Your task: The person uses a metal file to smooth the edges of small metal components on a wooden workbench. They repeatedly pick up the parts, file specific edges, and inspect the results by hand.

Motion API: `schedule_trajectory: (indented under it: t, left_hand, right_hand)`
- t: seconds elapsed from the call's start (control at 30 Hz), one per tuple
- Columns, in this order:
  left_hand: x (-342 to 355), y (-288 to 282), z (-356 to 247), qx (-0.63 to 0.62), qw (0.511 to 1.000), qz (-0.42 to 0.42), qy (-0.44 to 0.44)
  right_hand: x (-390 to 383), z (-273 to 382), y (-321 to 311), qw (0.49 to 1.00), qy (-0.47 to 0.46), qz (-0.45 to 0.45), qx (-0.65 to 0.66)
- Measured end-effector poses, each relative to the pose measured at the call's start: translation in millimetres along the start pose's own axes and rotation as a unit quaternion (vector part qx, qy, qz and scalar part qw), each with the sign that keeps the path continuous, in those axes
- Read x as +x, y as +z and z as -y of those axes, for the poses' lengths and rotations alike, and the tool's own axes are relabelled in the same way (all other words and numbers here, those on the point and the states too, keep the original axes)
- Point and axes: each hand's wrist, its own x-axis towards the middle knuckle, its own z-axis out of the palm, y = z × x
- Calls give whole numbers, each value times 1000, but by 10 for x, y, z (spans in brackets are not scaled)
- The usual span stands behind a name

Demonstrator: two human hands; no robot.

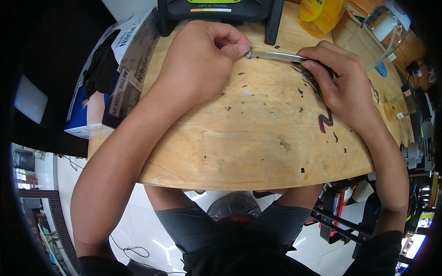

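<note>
My left hand (201, 57) is at the far middle of the wooden table, thumb and forefinger pinched on a small grey piece (249, 52). From the right, my right hand (340, 76) grips a slim, shiny metal blade (278, 55). Its handle is mostly hidden by my fingers. The blade points left and its tip meets or nearly meets the grey piece; I cannot tell which. Below my right hand lies a bent black strip with red edges (325, 123). Several dark crumbs and scraps (300, 92) are scattered over the wooden table (221, 147).
A glove box (126, 78) stands at the left. Behind my hands is a black-framed device (216, 11). At the far right are a bottle of yellow liquid (320, 16), a clear plastic container (354, 37) and a small amber jar (399, 108). The table's rounded edge faces me.
</note>
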Motion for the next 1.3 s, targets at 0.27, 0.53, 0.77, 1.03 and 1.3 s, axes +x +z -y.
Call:
schedule_trajectory:
  t: [0.27,0.53,0.77,1.03,1.3]
  left_hand:
    - [-6,-8,-5,-12,1000,0,-1]
    - [-13,3,-38,4,1000,3,-4]
    - [2,-5,-20,-19,1000,11,-13]
    - [-18,-4,-37,-17,1000,1,-21]
    - [-20,-8,-33,-33,999,7,-18]
  right_hand:
    - [14,14,-9,1000,-2,16,-14]
    - [28,21,-12,999,-16,23,-24]
    - [20,13,-25,1000,-13,4,-6]
    - [23,19,-36,999,-18,-3,-28]
    - [25,23,-35,999,-16,5,-33]
